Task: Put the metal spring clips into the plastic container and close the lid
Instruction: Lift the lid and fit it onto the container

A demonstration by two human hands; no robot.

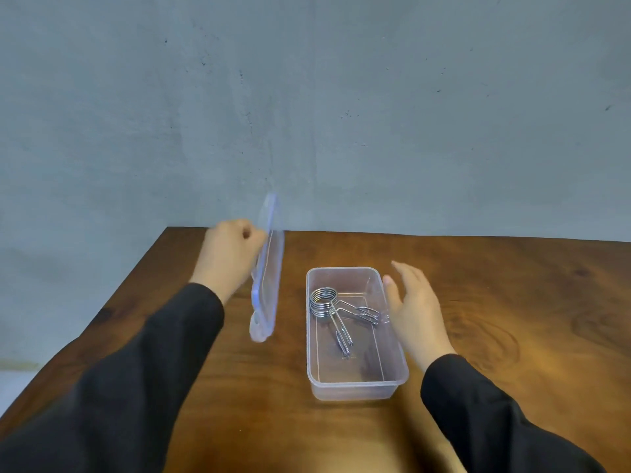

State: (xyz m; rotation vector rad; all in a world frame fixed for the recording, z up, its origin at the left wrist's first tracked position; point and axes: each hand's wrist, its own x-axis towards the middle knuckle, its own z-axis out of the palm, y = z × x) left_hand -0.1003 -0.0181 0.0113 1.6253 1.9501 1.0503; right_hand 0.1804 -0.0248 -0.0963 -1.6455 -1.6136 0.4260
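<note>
A clear rectangular plastic container (355, 378) stands open on the wooden table, lengthwise away from me. Inside it lie metal spring clips (333, 307), their coils at the far left and their wire handles pointing toward me and to the right. My left hand (228, 250) grips the clear lid (268, 268) with a blue seal, holding it nearly on edge in the air to the left of the container. My right hand (415, 308) is open with fingers spread, right beside the container's right wall, holding nothing.
The brown wooden table (512, 302) ends at a grey wall behind and has its left edge close to my left forearm. Black sleeves cover both my arms.
</note>
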